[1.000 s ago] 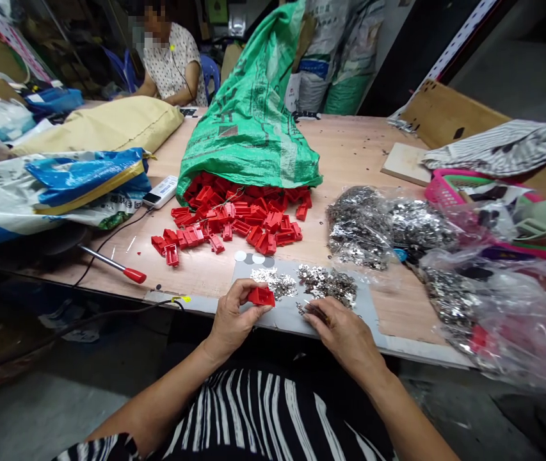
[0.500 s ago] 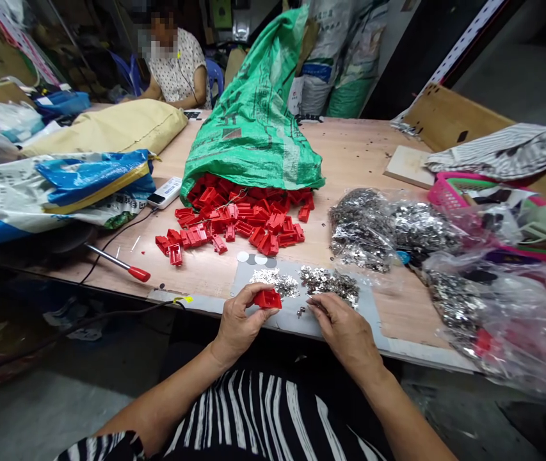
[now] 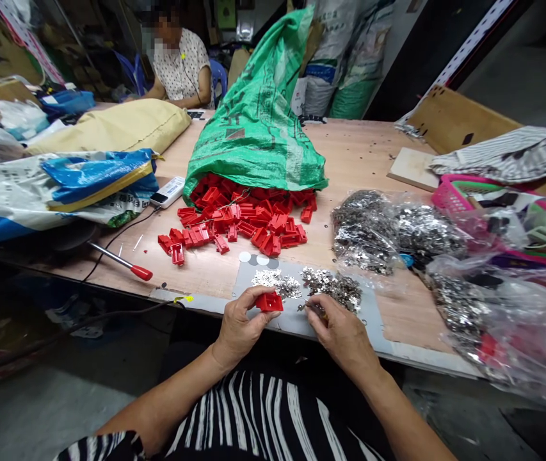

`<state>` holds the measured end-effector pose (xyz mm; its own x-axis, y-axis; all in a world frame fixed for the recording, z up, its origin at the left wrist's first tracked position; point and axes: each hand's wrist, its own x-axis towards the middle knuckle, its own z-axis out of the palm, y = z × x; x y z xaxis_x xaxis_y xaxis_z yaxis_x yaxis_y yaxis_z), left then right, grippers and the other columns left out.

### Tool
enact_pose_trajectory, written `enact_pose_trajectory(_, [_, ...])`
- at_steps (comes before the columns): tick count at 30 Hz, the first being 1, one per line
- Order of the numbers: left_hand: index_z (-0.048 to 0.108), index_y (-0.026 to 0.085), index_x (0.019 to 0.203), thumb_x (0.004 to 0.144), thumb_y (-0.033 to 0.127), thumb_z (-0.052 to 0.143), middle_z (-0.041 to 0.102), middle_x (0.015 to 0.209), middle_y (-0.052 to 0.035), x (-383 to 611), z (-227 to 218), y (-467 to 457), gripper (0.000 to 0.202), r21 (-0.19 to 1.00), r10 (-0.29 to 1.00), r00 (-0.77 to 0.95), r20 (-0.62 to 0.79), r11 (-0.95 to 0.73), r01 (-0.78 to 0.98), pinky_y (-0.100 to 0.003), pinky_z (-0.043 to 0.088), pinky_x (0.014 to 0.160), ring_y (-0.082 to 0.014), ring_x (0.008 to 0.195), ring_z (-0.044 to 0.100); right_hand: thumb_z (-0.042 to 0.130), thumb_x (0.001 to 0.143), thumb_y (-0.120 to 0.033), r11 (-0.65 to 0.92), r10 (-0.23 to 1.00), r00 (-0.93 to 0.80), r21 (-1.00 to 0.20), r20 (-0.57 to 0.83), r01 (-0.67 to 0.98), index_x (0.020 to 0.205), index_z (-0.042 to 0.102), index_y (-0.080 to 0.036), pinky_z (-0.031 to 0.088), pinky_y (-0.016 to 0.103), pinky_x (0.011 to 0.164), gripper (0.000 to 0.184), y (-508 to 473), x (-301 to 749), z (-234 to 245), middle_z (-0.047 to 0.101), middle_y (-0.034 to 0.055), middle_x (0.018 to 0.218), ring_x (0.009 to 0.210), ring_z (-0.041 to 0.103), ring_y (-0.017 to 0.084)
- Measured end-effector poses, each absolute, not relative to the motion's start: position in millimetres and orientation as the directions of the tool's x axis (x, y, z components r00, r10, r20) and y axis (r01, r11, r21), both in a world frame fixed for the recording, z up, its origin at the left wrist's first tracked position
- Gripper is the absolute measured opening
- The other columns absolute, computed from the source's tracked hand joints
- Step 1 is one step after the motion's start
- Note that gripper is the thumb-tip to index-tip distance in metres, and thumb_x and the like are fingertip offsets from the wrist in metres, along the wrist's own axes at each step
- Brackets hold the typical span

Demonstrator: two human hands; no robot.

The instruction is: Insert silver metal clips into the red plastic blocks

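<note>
Between the thumb and fingers of my left hand (image 3: 244, 323) is a red plastic housing (image 3: 269, 302), its hollow side showing. My right hand (image 3: 342, 330) is closed in a pinch just to the right of it, apart from the housing. A small metal piece (image 3: 307, 301) shows at its fingertips, too small to make out its exact shape. Beyond the hands, two piles of small metal parts lie on a grey mat: a brighter pile (image 3: 275, 282) on the left and a darker pile (image 3: 333, 288) on the right.
Red housings (image 3: 253, 224) spill from a green woven sack (image 3: 258, 141). Clear bags of metal parts (image 3: 366, 224) and a pink basket (image 3: 450, 192) stand at the right. A red-tipped lever (image 3: 141, 272) juts out at the left. A person (image 3: 184, 70) sits across the table.
My right hand's fingertips have moved slightly, over the spot where a few loose metal parts lay. My left hand still holds the red housing. The whole view has shifted a little.
</note>
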<state>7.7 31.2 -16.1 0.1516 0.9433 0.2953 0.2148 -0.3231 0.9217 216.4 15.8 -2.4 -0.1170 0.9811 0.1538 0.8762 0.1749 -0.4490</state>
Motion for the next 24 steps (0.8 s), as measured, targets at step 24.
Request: enact_pose_trajectory(24, [0.059,0.023,0.115,0.080,0.011,0.062,0.068,0.113,-0.0045,19,-19,24,0.037,0.848,0.872,0.193,0.449,-0.484,0.215,-0.033,0.053,0.094,-0.0182,0.105,0.064,0.052,0.088,-0.018,0.288,0.958,-0.192,-0.707,0.214,0.646,0.085,0.058,-0.022,0.044,0.025,0.063,0.008,17,188,14,0.064,0.0003,0.076,0.066,0.059,0.015])
